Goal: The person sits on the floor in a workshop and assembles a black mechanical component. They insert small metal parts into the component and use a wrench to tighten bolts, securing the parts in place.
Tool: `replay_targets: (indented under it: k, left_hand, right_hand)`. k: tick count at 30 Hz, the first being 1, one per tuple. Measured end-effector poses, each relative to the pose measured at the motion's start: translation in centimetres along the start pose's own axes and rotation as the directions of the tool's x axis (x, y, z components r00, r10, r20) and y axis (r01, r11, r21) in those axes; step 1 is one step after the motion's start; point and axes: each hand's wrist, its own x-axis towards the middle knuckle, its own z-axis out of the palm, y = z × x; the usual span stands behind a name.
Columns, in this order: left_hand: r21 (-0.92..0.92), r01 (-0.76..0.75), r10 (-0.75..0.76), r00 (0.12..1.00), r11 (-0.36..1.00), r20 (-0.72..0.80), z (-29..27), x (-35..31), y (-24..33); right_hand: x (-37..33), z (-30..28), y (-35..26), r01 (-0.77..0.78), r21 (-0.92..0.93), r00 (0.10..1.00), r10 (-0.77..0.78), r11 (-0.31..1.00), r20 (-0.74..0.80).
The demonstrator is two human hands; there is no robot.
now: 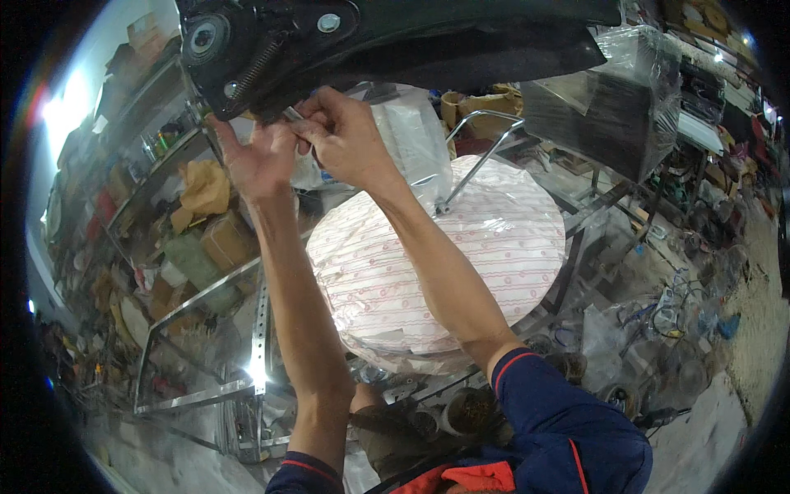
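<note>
Overhead at the top hangs a black metal bracket [239, 45] with a round bushing, bolts and a coil spring [262, 71]. A long black curved panel [494, 58] stretches from it to the right. Both my hands are raised to the bracket's lower edge. My left hand [262, 160] has its palm toward me, the thumb against the bracket's edge and the other fingers curled beside my right fingertips; what they grip is hidden. My right hand [350, 142] is closed in a pinch on a small silver metal piece [292, 114], just under the bracket.
Below my arms lies an oval, plastic-wrapped cushion [444, 272] with pink stripes, a bent chrome bar [485, 156] on it. A metal frame [259, 329] and cluttered shelves [156, 177] stand left. At right are a wrapped dark box [609, 103] and floor clutter.
</note>
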Motion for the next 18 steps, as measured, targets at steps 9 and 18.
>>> replay_targets:
  k: [9,18]
  left_hand:
    - [-0.062,0.074,-0.07,0.996,0.995,0.063,-0.9,0.4,1.3]
    - [-0.003,0.054,-0.054,0.998,0.999,-0.041,-1.3,0.1,3.1]
  right_hand:
    - [-0.3,1.0,0.5,-0.019,0.302,1.0,0.023,0.953,-0.01]
    - [-0.6,1.3,1.0,-0.05,0.405,0.999,0.053,0.913,0.005]
